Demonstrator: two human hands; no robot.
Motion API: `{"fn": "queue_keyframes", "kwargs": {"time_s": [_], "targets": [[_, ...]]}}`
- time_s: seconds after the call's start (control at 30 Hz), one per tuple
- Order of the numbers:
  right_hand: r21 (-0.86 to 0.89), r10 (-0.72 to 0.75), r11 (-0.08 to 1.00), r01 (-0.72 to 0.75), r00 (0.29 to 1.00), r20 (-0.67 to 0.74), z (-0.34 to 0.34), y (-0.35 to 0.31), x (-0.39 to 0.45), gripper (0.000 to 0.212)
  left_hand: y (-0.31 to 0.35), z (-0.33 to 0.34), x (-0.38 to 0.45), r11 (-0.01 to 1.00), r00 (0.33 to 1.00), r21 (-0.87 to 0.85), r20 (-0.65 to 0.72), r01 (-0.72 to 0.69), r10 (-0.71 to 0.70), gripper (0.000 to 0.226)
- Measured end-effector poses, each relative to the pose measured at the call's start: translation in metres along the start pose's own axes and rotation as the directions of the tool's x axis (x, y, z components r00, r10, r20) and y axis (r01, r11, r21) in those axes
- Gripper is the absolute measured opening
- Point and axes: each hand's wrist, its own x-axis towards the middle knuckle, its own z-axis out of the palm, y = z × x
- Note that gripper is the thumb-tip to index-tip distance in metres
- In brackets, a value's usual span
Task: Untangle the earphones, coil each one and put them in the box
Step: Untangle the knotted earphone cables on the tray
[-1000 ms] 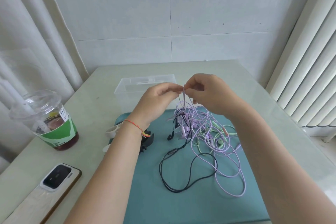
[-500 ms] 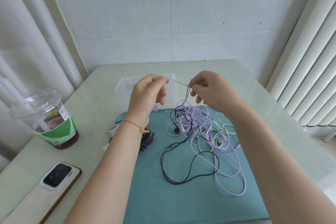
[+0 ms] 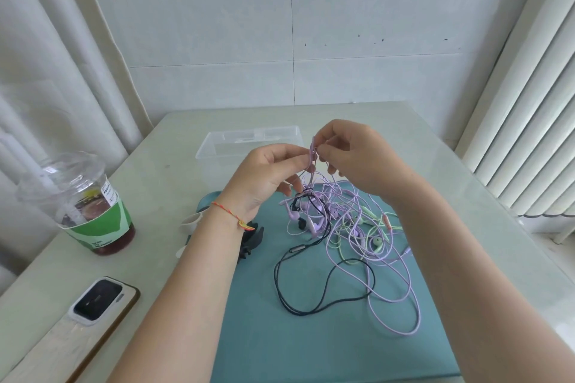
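Head view: we see the pale bench [image 3: 174, 183] carrying a teal mat [image 3: 280, 336] toward six o'clock, and the clear box [image 3: 217, 146] at twelve o'clock of it. Our left hand [image 3: 264, 177] and right hand [image 3: 357, 158] meet above the mat's far edge, each pinching a lilac strand of the tangled earphones [image 3: 351, 227], whose purple, green and black cords spill across the mat. An iced drink cup [image 3: 84, 205] stands at nine o'clock, a phone [image 3: 93, 305] at seven o'clock.
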Motion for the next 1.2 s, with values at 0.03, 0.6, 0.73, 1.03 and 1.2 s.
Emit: {"fn": "queue_keyframes", "kwargs": {"time_s": [0.03, 0.6, 0.73, 1.03, 1.2], "targets": [[-0.003, -0.003, 1.000, 0.003, 1.000, 0.002, 0.000, 0.000, 0.000, 0.015, 0.000, 0.000, 0.000, 1.000, 1.000, -0.007, 0.003, 0.001, -0.001, 0.009], [-0.035, -0.023, 0.999, 0.025, 0.999, 0.049, 0.003, 0.002, -0.002, 0.023, 0.000, 0.001, 0.000, 1.000, 0.995, -0.012, -0.092, 0.029, -0.030, 0.005], [-0.181, -0.017, 0.983, 0.021, 1.000, 0.023, 0.003, 0.005, -0.001, 0.012, -0.002, 0.003, 0.000, 0.997, 0.987, 0.067, -0.153, 0.050, -0.040, 0.003], [0.028, -0.017, 0.999, 0.029, 0.937, -0.348, 0.001, 0.003, 0.005, 0.009, -0.018, -0.005, 0.008, 0.941, 0.927, 0.286, -0.369, 0.182, -0.067, 0.008], [0.444, 0.226, 0.896, 0.029, 0.829, -0.511, -0.015, 0.004, 0.008, 0.016, -0.029, -0.020, 0.010, 0.844, 0.878, 0.433, -0.470, 0.316, -0.088, 0.013]]}}
